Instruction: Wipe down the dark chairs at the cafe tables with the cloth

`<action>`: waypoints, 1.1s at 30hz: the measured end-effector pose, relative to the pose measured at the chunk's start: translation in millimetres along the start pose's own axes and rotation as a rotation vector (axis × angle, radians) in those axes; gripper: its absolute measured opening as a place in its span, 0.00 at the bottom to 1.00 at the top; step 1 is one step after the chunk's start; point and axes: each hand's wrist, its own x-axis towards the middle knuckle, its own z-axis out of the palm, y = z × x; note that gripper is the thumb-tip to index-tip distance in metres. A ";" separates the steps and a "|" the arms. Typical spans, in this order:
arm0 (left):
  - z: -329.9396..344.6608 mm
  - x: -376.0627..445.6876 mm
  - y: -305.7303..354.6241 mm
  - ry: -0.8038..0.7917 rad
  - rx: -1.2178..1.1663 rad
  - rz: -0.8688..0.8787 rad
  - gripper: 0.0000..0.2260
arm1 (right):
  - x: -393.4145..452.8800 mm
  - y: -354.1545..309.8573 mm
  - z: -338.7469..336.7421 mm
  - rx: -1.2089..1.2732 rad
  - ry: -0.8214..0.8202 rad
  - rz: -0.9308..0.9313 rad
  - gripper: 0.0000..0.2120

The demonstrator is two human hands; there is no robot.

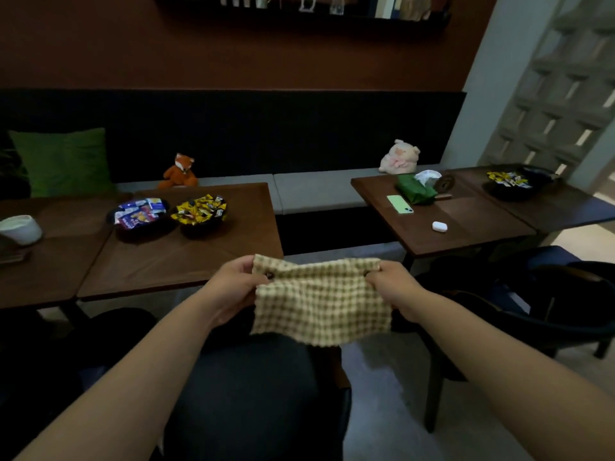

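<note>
Right now the checked cloth (319,301) hangs spread between both hands in front of the person, above a dark chair (246,394) directly below; it touches nothing else. The left hand (233,287) pinches the upper left corner and the right hand (392,287) pinches the upper right corner, each grip narrow and closed on fabric.

To do this step well, I would fold the cloth into a flat pad so one hand can press it evenly, then begin on the nearest chair's top edge and work downward. A loose, trailing corner would likely drag and miss spots.

The cloth is beige with a small brown gingham check, soft and slightly rumpled, its lower edge frayed-looking and free.

A second dark chair (519,314) stands to the right, near a tabletop (466,227) bearing a green phone (400,203) and a white earbud case (439,226). Ahead to the left, another tabletop (186,261) carries two bowls of wrapped sweets (199,212).
</note>
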 end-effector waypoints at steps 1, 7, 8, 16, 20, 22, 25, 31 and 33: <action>-15.0 -1.4 9.7 0.005 -0.016 0.051 0.12 | 0.1 -10.6 6.0 0.070 0.030 -0.042 0.11; -109.0 -26.2 51.8 -0.019 0.018 0.356 0.12 | -18.4 -61.4 30.5 0.478 -0.216 -0.344 0.11; -122.2 -28.0 54.4 -0.050 0.137 0.396 0.11 | -20.1 -64.5 38.6 0.378 -0.214 -0.335 0.14; -165.1 -3.7 35.6 -0.029 0.329 0.489 0.16 | -14.7 -77.4 100.3 0.199 0.146 -0.310 0.11; -150.7 16.3 14.5 0.134 0.331 0.366 0.15 | -5.8 -73.8 120.9 -0.311 0.424 -0.392 0.13; -132.8 27.4 3.8 0.179 0.368 0.268 0.10 | 1.6 -69.4 131.7 -0.266 0.462 -0.370 0.23; -100.8 40.4 -9.0 0.241 0.403 0.196 0.03 | 12.9 -63.9 156.2 -0.188 0.424 -0.379 0.29; -56.8 59.5 -26.0 0.161 0.138 0.032 0.06 | 32.3 -33.8 190.0 0.141 0.089 -0.412 0.35; -53.7 67.0 -29.5 0.103 -0.157 -0.079 0.13 | 42.8 -17.0 191.8 0.254 0.016 -0.362 0.32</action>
